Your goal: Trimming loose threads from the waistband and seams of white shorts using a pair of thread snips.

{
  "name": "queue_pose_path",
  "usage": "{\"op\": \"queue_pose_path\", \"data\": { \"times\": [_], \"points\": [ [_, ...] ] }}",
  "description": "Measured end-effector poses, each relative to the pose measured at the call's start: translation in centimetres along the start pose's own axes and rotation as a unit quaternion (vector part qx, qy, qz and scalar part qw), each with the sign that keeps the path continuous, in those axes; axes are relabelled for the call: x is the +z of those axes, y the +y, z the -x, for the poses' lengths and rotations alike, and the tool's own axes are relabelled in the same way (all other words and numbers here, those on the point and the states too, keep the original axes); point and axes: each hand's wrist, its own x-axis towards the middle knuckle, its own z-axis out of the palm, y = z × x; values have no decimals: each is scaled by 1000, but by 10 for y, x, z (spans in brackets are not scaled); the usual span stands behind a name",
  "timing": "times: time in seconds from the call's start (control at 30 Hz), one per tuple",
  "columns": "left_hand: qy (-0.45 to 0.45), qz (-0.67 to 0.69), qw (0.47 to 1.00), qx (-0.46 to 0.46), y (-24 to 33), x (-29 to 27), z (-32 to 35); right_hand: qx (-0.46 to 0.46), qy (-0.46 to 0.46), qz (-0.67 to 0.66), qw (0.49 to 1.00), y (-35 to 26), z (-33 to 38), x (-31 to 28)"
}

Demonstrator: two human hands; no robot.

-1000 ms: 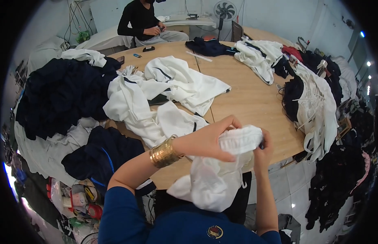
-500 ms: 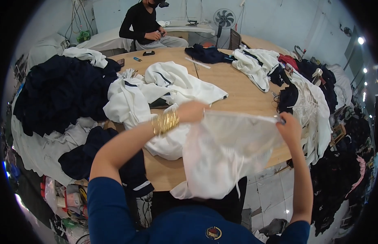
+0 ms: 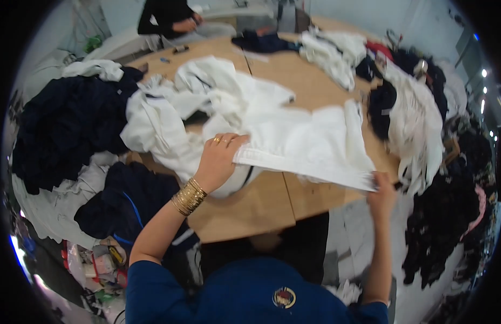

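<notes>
A white garment (image 3: 309, 132) is stretched between my two hands, its straight, gathered waistband edge towards me. Beyond that edge the cloth spreads over the table. My left hand (image 3: 220, 159), gold bangles on its wrist, grips one end of the band. The other end is in my right hand (image 3: 382, 195), which is blurred. Something small and dark shows at the right fingers, too smeared to name. Just beyond my left hand lies a heap of white garments (image 3: 164, 121) with dark trim, partly against the held cloth.
Dark navy clothes (image 3: 67, 124) are piled at the left, with a navy garment (image 3: 118, 200) nearer me. White clothes with strings (image 3: 415, 124) hang over the right edge of the wooden table (image 3: 245, 208). Across the table sits a person in black (image 3: 164, 21).
The white garment has swung from hanging towards me to lying outward on the table. Both hands have moved lower and nearer, still gripping its band. The whole view has shifted.
</notes>
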Motion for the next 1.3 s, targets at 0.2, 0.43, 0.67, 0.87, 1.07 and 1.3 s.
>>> {"op": "queue_pose_path", "data": {
  "times": [0.2,0.43,0.67,0.87,1.07,1.3],
  "points": [
    [-131,-104,982,-89,-8,60,101,98,-129,-26,986,2,110,74],
    [-231,56,965,-110,1,14,101,130,-237,-131,954,8,121,28],
    [-241,569,689,-378,66,31,115,167,-274,-223,920,-33,92,10],
    [-142,404,860,-278,106,63,95,117,-231,-300,918,-86,83,53],
    [-66,246,947,-195,98,100,90,141,-222,-307,915,-94,90,95],
    [-55,242,948,-199,94,114,95,132,-199,-303,922,-86,95,107]
  ]
}}
